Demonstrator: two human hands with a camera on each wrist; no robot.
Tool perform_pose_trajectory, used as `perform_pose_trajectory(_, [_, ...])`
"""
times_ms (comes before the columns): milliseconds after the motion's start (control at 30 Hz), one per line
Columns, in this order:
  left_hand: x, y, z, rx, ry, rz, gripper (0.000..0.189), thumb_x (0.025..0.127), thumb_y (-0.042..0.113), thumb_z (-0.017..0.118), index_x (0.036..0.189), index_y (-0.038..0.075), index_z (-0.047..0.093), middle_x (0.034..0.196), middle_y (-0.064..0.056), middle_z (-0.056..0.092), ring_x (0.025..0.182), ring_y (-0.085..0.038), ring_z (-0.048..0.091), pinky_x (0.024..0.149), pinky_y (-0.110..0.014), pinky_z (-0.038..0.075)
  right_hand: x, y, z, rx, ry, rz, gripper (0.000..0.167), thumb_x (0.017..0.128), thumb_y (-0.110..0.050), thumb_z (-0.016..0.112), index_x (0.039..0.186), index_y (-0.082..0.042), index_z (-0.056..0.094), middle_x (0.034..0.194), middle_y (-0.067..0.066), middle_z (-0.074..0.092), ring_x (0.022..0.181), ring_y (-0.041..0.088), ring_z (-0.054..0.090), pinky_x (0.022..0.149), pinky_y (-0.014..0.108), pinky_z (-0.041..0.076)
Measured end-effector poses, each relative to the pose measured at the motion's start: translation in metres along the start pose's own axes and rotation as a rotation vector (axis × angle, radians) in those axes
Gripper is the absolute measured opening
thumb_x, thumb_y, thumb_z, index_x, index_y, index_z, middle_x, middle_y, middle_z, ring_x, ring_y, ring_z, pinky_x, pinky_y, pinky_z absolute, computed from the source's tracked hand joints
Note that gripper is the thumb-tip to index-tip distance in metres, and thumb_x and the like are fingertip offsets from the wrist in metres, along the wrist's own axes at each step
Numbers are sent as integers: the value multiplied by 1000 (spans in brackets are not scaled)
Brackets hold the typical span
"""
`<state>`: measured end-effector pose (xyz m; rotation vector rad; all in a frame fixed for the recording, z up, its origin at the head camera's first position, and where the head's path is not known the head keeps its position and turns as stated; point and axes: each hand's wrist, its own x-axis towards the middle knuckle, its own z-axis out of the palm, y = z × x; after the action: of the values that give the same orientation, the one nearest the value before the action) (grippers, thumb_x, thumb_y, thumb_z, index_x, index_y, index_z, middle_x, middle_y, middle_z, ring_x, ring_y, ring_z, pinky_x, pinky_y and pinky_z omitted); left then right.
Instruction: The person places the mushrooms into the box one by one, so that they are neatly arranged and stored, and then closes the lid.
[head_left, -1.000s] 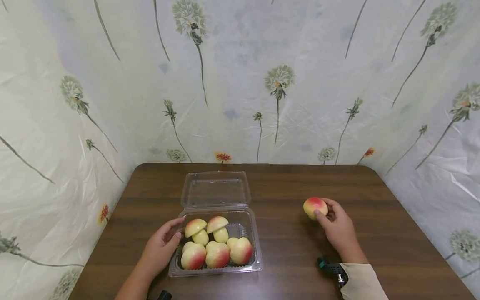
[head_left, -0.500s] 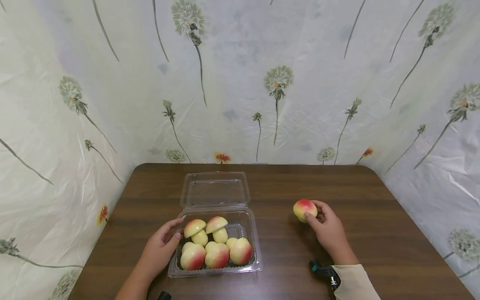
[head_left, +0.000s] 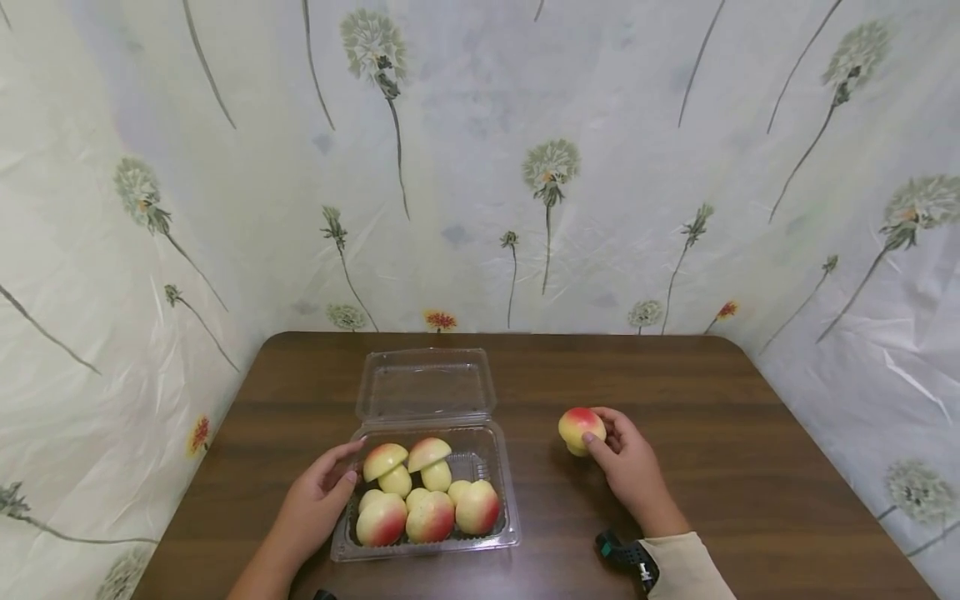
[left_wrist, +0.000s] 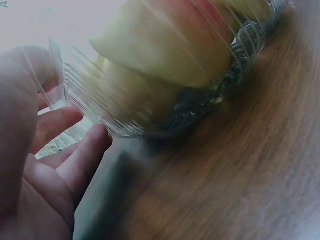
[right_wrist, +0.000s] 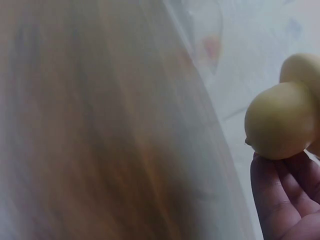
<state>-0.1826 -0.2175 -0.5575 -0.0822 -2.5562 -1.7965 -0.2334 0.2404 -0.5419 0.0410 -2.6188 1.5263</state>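
My right hand (head_left: pixel 632 473) holds a toy mushroom (head_left: pixel 579 425) above the table, cap up, with thumb and fingers round its red-and-yellow cap. In the right wrist view, the pale yellow stem (right_wrist: pixel 280 120) shows above the fingertips. My left hand (head_left: pixel 311 504) grips the left rim of a clear plastic container (head_left: pixel 513 508), thumb and fingers at its edge. Inside it, two mushrooms (head_left: pixel 429 454) lie at the back with stems toward the front. Several others, such as the right one (head_left: pixel 477 508), form the front row, red caps facing front. A bare patch shows at the container's back right.
The container's clear hinged lid (head_left: pixel 427 387) lies folded back on the dark brown wooden table (head_left: pixel 675 383). Flower-printed sheeting (head_left: pixel 465 167) surrounds the table's back and sides. A dark strap (head_left: pixel 626 557) sits at my right wrist.
My right hand has moved left with the mushroom, nearer the container. My left hand stays at the container's left rim. The head view has shifted slightly.
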Motion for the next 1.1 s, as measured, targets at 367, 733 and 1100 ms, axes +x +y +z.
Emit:
perform_pose_trajectory(367, [-1, -2, -1, 4, -5, -14, 41, 106, 12, 62, 145, 22, 60, 151, 1, 60, 127, -22, 66, 98, -22, 53, -4, -3, 22, 115, -31, -56, 42, 104, -27, 67, 141, -8, 57, 127, 14, 65, 111, 8, 64, 91, 14, 51])
perform_pose_trajectory(733, [-1, 1, -2, 3, -13, 7, 41, 106, 12, 61, 146, 17, 60, 152, -2, 59, 128, -25, 66, 98, -20, 52, -9, -18, 37, 204, -43, -75, 43, 103, -19, 69, 140, -2, 57, 127, 20, 63, 110, 8, 64, 92, 13, 51])
perform_pose_trajectory(1100, [-1, 1, 0, 10, -11, 12, 39, 107, 13, 61, 145, 22, 61, 148, -7, 62, 125, -22, 67, 96, -21, 53, -9, -27, 51, 231, -85, -153, 39, 102, -14, 69, 138, -2, 58, 124, 19, 64, 104, 8, 66, 88, 18, 55])
